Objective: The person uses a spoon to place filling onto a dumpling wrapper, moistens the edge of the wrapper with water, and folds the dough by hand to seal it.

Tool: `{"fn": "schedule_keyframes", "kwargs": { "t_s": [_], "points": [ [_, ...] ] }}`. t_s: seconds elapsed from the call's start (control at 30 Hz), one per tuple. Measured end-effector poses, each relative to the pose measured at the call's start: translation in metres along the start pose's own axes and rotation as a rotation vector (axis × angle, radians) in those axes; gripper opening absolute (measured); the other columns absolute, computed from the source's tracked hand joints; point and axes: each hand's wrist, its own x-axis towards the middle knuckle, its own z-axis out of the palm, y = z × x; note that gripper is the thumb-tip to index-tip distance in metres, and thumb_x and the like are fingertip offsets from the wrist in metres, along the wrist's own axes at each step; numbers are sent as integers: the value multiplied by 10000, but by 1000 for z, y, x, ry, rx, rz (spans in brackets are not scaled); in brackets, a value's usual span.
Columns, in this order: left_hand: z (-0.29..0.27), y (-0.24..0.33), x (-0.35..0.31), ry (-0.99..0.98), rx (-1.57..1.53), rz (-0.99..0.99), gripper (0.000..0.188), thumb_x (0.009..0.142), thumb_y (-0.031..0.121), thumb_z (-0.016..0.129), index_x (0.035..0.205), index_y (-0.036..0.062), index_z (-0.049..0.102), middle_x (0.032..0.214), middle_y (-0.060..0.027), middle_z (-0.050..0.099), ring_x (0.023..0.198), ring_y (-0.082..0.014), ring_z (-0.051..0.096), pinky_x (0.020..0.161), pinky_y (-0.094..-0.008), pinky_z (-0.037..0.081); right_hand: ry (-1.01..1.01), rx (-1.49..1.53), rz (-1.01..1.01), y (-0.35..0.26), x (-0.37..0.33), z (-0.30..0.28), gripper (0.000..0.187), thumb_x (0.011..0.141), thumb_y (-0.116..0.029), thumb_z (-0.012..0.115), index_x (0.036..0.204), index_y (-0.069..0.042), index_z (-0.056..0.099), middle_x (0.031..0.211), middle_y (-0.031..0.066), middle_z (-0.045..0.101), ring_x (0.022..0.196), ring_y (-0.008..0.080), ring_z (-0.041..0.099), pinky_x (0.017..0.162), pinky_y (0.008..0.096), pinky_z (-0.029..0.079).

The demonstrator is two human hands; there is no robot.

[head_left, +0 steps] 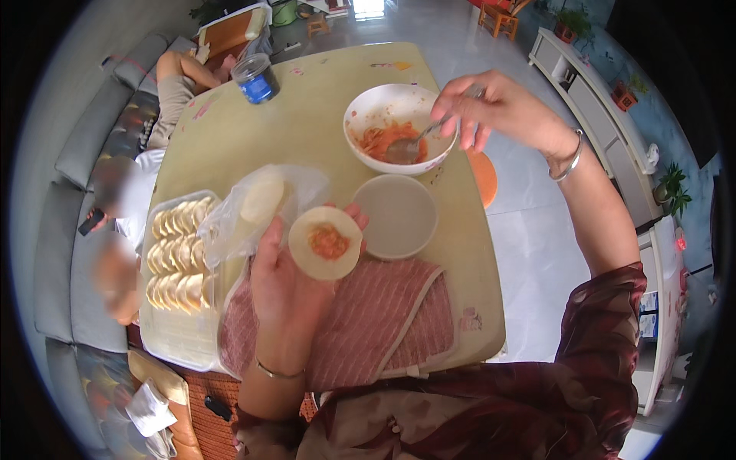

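On the palm and fingers of my left hand (pixel 287 295) rests a round dumpling wrapper (pixel 316 266) with a small heap of reddish filling (pixel 328 241) at its middle. My right hand (pixel 494 111) is closed on the handle of a metal spoon (pixel 402 150). The spoon's bowl dips into a white bowl (pixel 364 157) holding more of the orange-red filling (pixel 374 144). To the left, rows of folded dumplings (pixel 180 253) lie in a clear plastic tray (pixel 176 337). A plastic bag (pixel 230 218) with pale wrappers (pixel 262 199) sits just beyond my left hand.
A pale round dish (pixel 399 218) stands near the white bowl. A striped reddish cloth (pixel 383 322) covers the table's near edge. At the far left of the yellowish table (pixel 307 115) is a blue-labelled jar (pixel 256 79). People sit on the grey sofa (pixel 57 245) at left.
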Motion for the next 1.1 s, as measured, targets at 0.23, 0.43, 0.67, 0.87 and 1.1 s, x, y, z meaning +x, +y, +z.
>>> {"fn": "schedule_keyframes", "kwargs": {
  "t_s": [0.23,0.43,0.67,0.87,1.1],
  "points": [
    [14,-4,-8,107,-108,-8,694,1000,461,386,1418,-89,317,1504,-336,248,1419,-459,234,1120,-574,281,94,-223,-221,30,18,5,270,960,-217,528,1006,3,677,776,74,686,602,125,634,539,258,516],
    [15,-5,-8,143,-108,-5,711,997,478,385,1429,-82,309,1504,-337,243,1420,-477,208,1125,-582,270,255,-140,-106,36,32,6,275,951,-211,524,979,22,669,766,77,684,577,139,637,495,281,508],
    [18,-6,-8,161,-116,2,729,999,492,372,1441,-81,290,1508,-352,213,1424,-489,181,1124,-597,265,216,67,-87,34,40,23,269,935,-189,520,956,39,661,758,79,674,557,134,623,496,277,541],
    [20,-6,-10,150,-153,-9,727,999,487,376,1444,-81,287,1513,-349,203,1432,-482,159,1136,-595,246,225,63,-30,31,44,27,268,921,-174,509,938,49,657,789,99,693,546,135,622,491,272,537],
    [24,-5,-9,206,-141,-12,707,1015,478,330,1458,-70,271,1522,-309,241,1438,-433,204,1135,-600,248,134,220,-11,29,40,28,276,918,-167,494,926,63,648,792,113,702,542,140,633,498,268,536]
  ]
}}
